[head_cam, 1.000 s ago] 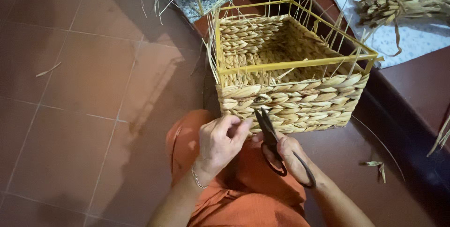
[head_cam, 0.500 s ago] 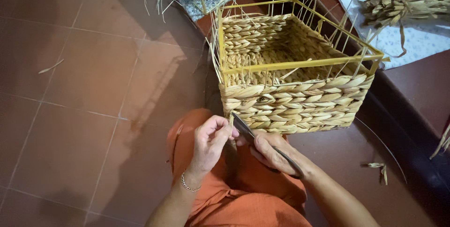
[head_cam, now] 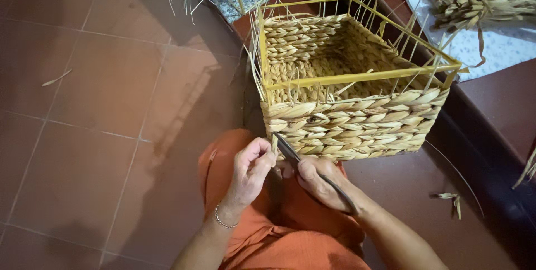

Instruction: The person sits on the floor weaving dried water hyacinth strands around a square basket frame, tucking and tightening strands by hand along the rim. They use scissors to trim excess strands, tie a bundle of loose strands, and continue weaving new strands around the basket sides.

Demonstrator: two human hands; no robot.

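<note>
Holding scissors [head_cam: 312, 169], right hand [head_cam: 321, 183] nears open woven basket [head_cam: 357, 128].

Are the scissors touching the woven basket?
Cannot tell. In the head view the scissors, held in the right hand, point at the basket bottom corner, but the tips' contact is unclear.

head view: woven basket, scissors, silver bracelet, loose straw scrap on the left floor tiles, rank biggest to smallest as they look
1. woven basket
2. scissors, held in the right hand
3. and 4. straw scrap and bracelet on the left hand's wrist: look alike, unranked.
</note>
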